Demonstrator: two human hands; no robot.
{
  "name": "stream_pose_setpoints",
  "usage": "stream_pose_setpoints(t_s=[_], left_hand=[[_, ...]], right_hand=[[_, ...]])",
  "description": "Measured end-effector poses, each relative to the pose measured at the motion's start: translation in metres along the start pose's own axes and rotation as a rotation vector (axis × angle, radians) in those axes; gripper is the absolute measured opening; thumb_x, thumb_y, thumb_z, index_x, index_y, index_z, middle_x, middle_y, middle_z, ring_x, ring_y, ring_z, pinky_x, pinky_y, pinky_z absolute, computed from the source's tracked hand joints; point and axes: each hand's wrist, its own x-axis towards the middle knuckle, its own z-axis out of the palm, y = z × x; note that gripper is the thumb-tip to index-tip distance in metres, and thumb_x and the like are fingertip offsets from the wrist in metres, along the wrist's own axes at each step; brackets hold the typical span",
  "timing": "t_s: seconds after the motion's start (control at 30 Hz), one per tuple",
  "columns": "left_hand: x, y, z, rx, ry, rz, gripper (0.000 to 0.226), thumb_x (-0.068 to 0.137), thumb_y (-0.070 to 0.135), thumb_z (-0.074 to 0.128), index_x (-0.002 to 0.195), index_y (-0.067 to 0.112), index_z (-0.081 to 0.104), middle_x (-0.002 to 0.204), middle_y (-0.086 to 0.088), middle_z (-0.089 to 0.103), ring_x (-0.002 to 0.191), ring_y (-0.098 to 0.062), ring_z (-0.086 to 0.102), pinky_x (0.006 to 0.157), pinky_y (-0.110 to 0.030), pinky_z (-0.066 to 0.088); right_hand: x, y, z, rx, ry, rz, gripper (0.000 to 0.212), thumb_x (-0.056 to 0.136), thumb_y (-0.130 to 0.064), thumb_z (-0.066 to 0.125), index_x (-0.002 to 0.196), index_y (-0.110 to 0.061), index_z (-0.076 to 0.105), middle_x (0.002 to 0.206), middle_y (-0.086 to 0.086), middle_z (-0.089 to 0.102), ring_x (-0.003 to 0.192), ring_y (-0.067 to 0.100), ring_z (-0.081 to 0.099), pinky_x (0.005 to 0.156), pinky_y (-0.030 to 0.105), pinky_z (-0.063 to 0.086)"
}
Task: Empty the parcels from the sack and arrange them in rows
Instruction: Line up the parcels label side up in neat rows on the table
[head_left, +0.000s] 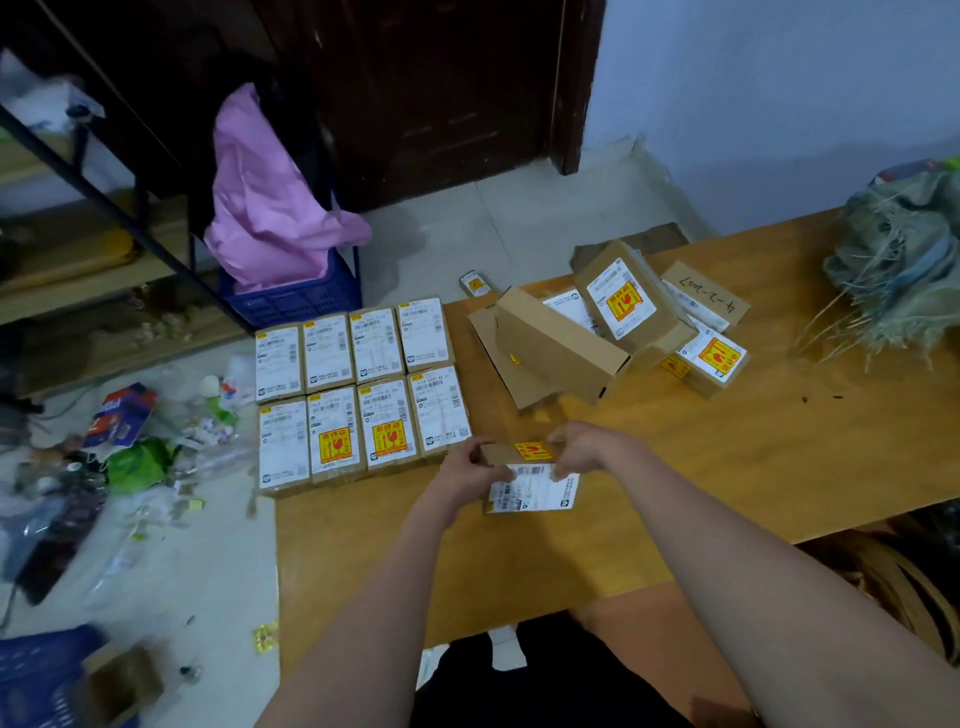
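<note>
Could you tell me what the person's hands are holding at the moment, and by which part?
Both hands hold one small parcel: the left hand grips its left end, the right hand its right end.

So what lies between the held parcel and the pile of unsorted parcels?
In the head view, only bare table lies between the held parcel and the pile.

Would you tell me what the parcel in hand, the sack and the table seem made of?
Parcel: brown matte cardboard, probably, with glossy paper labels. Sack: coarse woven fibre or plastic strips; frayed strands hang loose. Table: smooth yellowish wood or laminate, unclear which.
</note>
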Motion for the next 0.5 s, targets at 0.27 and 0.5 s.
stream_pose_setpoints(t_s=[0.27, 0.5], left_hand=[[-0.023, -0.025, -0.054, -0.055, -0.032, -0.106, 0.049, 0.074, 0.037, 0.084, 0.116, 0.034, 0.059, 0.110, 0.002, 0.070, 0.096, -0.017, 0.068, 0.067, -0.031, 0.053], [-0.040, -0.055, -0.094, -0.186, -0.038, -0.136, 0.043, 0.084, 0.039, 0.074, 0.123, 0.025, 0.061, 0.100, -0.003, 0.076, 0.092, -0.017, 0.071, 0.076, -0.034, 0.056]], right_hand=[[0.001, -0.027, 0.017, 0.281, -0.261, 0.025, 0.077, 0.082, -0.025, 0.079, 0.148, -0.018, 0.040, 0.156, 0.001, 0.033, 0.142, 0.026, 0.034, 0.106, 0.042, 0.044], [-0.004, -0.071, 0.032, 0.315, -0.436, 0.014, 0.087, 0.083, -0.028, 0.078, 0.153, -0.016, 0.028, 0.148, 0.002, 0.048, 0.134, 0.021, 0.045, 0.104, 0.041, 0.047]])
